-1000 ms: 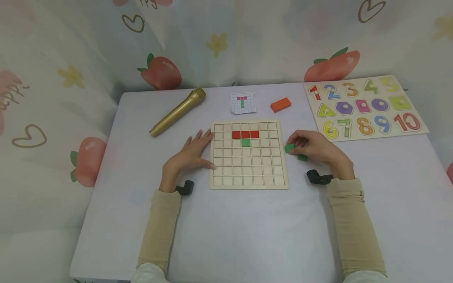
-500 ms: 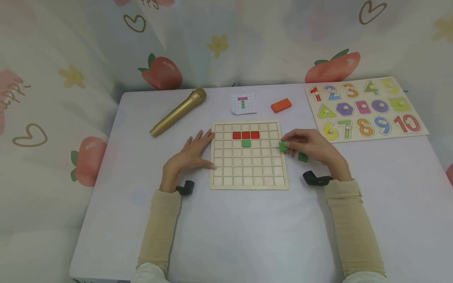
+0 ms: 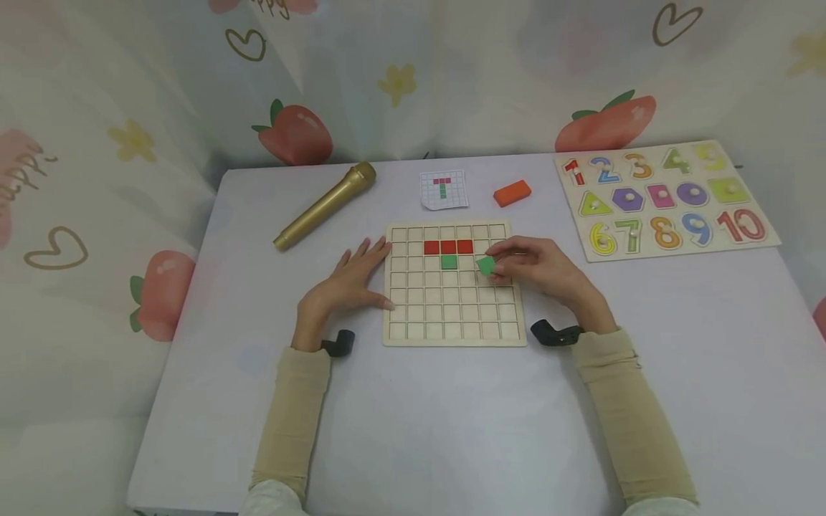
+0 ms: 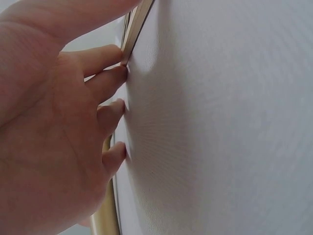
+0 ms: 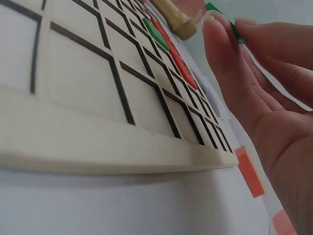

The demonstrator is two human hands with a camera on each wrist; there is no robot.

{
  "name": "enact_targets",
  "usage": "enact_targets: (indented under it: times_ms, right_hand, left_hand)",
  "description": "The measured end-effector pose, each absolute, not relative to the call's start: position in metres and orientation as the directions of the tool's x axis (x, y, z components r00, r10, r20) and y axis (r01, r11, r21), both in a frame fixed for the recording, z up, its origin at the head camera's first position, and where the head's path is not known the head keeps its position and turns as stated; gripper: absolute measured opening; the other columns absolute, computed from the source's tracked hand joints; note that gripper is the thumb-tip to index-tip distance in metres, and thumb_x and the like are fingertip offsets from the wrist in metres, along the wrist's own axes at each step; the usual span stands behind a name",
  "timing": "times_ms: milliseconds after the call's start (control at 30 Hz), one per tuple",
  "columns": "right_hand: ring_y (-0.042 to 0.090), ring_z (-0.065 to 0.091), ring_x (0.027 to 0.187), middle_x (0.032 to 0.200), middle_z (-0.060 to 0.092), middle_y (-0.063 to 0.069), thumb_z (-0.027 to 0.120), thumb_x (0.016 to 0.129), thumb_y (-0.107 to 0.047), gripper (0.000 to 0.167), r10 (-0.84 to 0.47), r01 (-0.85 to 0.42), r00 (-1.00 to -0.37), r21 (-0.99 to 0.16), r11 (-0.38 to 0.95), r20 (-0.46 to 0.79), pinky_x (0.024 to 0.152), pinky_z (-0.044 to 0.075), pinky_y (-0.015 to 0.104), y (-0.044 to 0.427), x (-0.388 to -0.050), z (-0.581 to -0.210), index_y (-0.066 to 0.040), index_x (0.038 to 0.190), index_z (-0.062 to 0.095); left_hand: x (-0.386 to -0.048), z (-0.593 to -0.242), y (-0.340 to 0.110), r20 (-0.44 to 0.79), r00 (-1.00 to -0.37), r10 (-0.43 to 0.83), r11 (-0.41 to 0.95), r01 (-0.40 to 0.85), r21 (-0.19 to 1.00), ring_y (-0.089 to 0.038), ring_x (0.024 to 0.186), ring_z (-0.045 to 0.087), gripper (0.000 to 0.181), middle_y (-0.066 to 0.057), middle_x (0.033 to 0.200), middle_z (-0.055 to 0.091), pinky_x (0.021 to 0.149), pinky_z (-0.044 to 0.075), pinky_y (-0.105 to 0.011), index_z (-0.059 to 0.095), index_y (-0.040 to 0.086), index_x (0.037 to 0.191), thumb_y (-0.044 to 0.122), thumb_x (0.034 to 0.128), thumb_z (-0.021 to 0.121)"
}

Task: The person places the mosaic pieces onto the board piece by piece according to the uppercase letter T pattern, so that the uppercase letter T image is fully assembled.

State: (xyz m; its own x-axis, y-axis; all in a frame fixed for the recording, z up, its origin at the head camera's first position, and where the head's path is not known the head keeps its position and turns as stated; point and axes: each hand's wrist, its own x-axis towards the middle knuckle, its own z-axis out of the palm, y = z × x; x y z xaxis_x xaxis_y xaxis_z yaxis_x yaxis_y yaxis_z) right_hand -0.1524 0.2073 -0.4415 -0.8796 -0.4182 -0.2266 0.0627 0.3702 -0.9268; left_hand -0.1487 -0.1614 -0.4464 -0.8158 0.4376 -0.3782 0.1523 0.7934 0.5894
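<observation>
Thumb and fingertips of the right hand (image 3: 542, 269) pinch a square green tile (image 3: 486, 265), tilted and held above the right part of a wooden grid board (image 3: 445, 313). In the right wrist view the held tile (image 5: 238, 32) shows only as a thin green edge. Three red tiles (image 3: 448, 247) lie in a row on the board, with one green tile (image 3: 448, 262) below the middle one. The left hand (image 3: 345, 287) rests with spread fingers at the board's left edge, its index fingertip and thumb touching it. The loose green tile at the right is hidden by the right hand.
Behind the board lies a small paper card (image 3: 444, 191) printed with a red and green T pattern. An orange block (image 3: 513, 193) is to its right, a gold microphone (image 3: 325, 206) to its left. A number and shape puzzle board (image 3: 645, 251) occupies the back right.
The right hand has carried the green tile leftward, from beside the board to over its right columns. It now covers the spot of the loose green tile. The left hand stays put.
</observation>
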Motion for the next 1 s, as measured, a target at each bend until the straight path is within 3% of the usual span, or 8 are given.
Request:
enact_targets:
  times_ms: [233,567,867,1000]
  right_hand:
    - [0.016,0.076,0.097,0.109,0.076,0.015,0.073,0.097,-0.021,0.043,-0.433,0.075,-0.874,-0.94,0.333,-0.223,0.095,0.052,0.014,0.194,-0.149,-0.44,-0.004,0.135,0.063]
    - [0.008,0.072,0.092,0.105,0.077,0.017,0.075,0.094,-0.017,0.039,-0.354,0.04,-0.914,-0.912,0.407,-0.199,0.087,0.051,0.012,0.166,-0.142,-0.435,-0.001,0.129,0.068]
    - [0.019,0.074,0.093,0.102,0.079,0.013,0.077,0.092,-0.013,0.034,-0.288,0.025,-0.94,-0.877,0.479,-0.184,0.092,0.051,0.026,0.148,-0.135,-0.442,-0.004,0.124,0.072]
    - [0.022,0.074,0.093,0.105,0.078,0.012,0.078,0.091,-0.011,0.033,-0.275,0.028,-0.942,-0.863,0.505,-0.191,0.089,0.054,0.027,0.141,-0.132,-0.444,-0.004,0.123,0.073]
  left_hand:
    - [-0.147,-0.444,-0.161,-0.382,-0.817,0.431,0.795,0.143,0.59,-0.022,0.161,-0.009,0.116,0.0,0.175,0.004,0.13,-0.011,-0.046,0.014,0.014,0.167,0.035,0.0802,0.088]
    - [-0.147,-0.443,-0.162,-0.383,-0.814,0.436,0.792,0.146,0.593,-0.022,0.161,-0.01,0.115,0.0,0.175,0.003,0.13,-0.011,-0.046,0.013,0.014,0.167,0.036,0.0813,0.087]
    - [-0.148,-0.443,-0.161,-0.384,-0.815,0.435,0.797,0.15,0.585,-0.022,0.161,-0.009,0.116,0.0,0.175,0.003,0.13,-0.011,-0.046,0.013,0.015,0.167,0.037,0.0807,0.088]
    - [-0.147,-0.443,-0.161,-0.384,-0.815,0.434,0.797,0.149,0.586,-0.022,0.161,-0.009,0.116,0.0,0.175,0.003,0.13,-0.011,-0.046,0.013,0.015,0.167,0.036,0.0809,0.088]
